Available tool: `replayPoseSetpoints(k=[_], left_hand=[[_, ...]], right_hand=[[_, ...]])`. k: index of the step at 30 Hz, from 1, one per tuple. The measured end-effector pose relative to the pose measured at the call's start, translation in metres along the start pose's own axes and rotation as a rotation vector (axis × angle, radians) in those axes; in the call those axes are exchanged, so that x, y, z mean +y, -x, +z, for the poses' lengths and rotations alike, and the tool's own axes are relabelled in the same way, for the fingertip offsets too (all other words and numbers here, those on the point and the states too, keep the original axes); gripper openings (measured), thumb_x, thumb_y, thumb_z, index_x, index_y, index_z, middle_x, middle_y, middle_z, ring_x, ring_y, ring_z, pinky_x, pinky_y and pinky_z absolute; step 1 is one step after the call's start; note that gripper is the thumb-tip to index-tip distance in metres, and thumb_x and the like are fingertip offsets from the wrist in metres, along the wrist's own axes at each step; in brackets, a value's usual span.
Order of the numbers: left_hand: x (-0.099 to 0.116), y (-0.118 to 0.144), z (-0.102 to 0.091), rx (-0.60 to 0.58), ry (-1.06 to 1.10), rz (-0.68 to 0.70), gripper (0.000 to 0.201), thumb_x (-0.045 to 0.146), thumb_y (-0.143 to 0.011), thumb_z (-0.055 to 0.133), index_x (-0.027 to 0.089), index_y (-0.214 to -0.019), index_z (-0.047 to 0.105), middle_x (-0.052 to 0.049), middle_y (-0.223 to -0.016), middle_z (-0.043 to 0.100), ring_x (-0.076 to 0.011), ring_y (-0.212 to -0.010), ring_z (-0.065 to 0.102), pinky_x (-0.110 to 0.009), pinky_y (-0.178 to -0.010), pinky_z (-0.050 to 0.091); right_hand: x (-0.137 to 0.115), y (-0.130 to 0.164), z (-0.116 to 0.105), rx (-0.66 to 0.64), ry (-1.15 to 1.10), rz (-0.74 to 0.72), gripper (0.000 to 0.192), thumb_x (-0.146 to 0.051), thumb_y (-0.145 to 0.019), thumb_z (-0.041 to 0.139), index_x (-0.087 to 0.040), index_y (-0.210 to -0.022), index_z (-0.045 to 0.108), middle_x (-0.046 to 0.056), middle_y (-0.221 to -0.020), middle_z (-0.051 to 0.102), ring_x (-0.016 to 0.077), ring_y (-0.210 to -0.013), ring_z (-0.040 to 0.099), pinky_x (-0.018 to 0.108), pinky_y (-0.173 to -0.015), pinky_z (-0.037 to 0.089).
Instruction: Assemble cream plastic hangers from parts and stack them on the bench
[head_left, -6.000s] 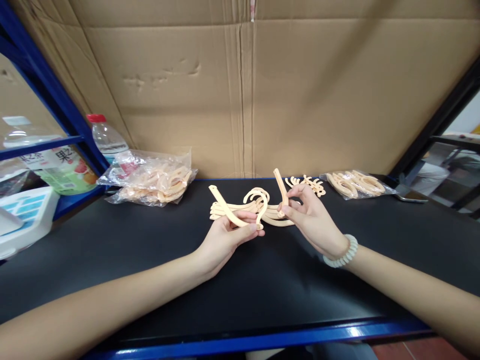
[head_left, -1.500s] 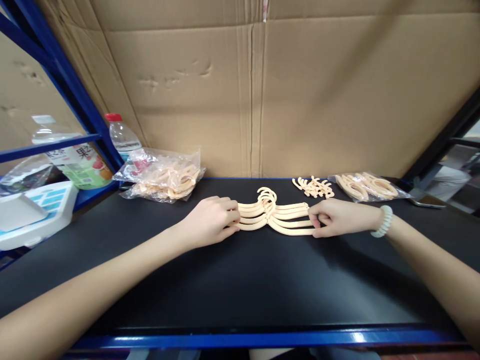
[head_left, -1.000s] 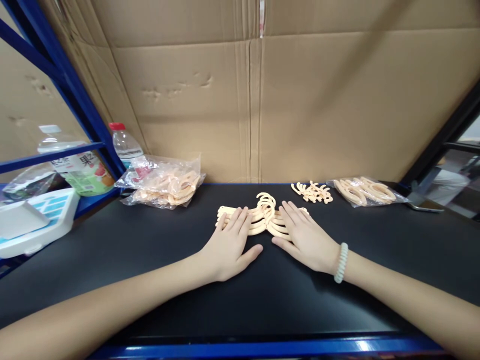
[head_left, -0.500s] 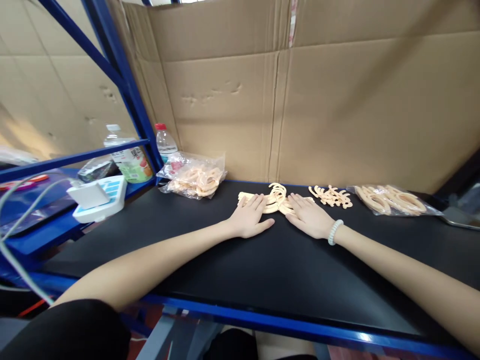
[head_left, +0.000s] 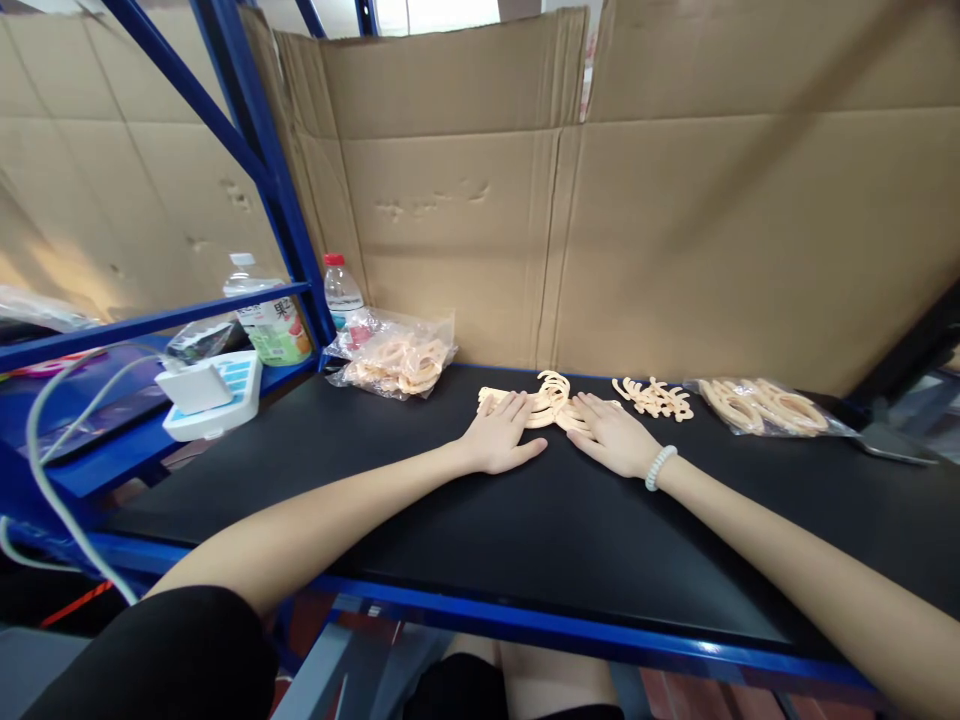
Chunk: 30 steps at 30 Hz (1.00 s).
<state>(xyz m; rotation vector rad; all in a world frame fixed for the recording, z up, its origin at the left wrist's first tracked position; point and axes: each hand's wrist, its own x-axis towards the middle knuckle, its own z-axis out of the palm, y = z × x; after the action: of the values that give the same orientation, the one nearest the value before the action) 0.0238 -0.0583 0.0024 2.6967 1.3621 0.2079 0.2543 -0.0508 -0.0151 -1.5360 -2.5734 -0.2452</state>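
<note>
Several pale, curved wooden-looking pieces lie gathered at the back middle of the black table. My left hand rests flat over the left part of them, fingers stretched out and thumb spread. Over the right part lies my right hand, also flat, with a pale coiled band on the wrist. Both palms hide some of the pieces. Just right of my right hand is a small heap of thin curled pieces in the same pale colour.
A clear bag of pale pieces sits at the back left, before a red-capped bottle. Another bag lies at the right. A white power strip and a labelled bottle stand left. Cardboard walls the back.
The camera view has shifted slightly, so the bags and the bottles appear moved in the picture. Both hands stay flat on the pale pieces.
</note>
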Motion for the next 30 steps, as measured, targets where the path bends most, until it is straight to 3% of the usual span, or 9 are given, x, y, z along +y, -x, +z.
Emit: replayPoseSetpoints(k=[6, 13, 19, 30], left_hand=[[-0.001, -0.001, 0.003, -0.003, -0.023, -0.018, 0.082, 0.063, -0.09, 0.023, 0.006, -0.148, 0.015, -0.016, -0.155, 0.013, -0.0284, -0.144, 0.007, -0.053, -0.114, 0.004], [-0.004, -0.001, 0.002, 0.005, -0.046, -0.013, 0.08, 0.063, -0.091, 0.023, 0.007, -0.148, 0.017, -0.015, -0.155, 0.015, -0.0278, -0.144, 0.009, -0.054, -0.114, 0.004], [-0.01, 0.001, -0.001, 0.022, -0.062, -0.004, 0.075, 0.059, -0.092, 0.027, 0.009, -0.147, 0.021, -0.016, -0.154, 0.019, -0.0287, -0.143, 0.013, -0.056, -0.113, 0.004], [-0.014, 0.0, 0.001, 0.058, -0.081, 0.0, 0.074, 0.06, -0.092, 0.027, 0.012, -0.147, 0.024, -0.015, -0.153, 0.021, -0.028, -0.143, 0.015, -0.056, -0.113, 0.008]], right_hand=[[0.003, 0.003, 0.004, 0.023, -0.011, 0.024, 0.071, -0.054, -0.093, 0.024, -0.004, -0.142, 0.036, 0.019, -0.147, 0.035, 0.0318, -0.138, 0.027, 0.051, -0.111, 0.024], [0.007, 0.007, 0.004, 0.001, -0.025, 0.006, 0.07, -0.051, -0.094, 0.023, -0.002, -0.142, 0.035, 0.02, -0.148, 0.032, 0.031, -0.138, 0.027, 0.047, -0.112, 0.025], [0.011, 0.005, 0.007, -0.001, -0.039, -0.042, 0.062, -0.042, -0.096, 0.018, -0.006, -0.144, 0.031, 0.016, -0.15, 0.031, 0.0256, -0.14, 0.023, 0.046, -0.113, 0.024], [0.013, 0.005, 0.004, 0.009, -0.087, -0.041, 0.062, -0.043, -0.096, 0.022, -0.006, -0.144, 0.032, 0.017, -0.15, 0.03, 0.0278, -0.14, 0.024, 0.048, -0.113, 0.023]])
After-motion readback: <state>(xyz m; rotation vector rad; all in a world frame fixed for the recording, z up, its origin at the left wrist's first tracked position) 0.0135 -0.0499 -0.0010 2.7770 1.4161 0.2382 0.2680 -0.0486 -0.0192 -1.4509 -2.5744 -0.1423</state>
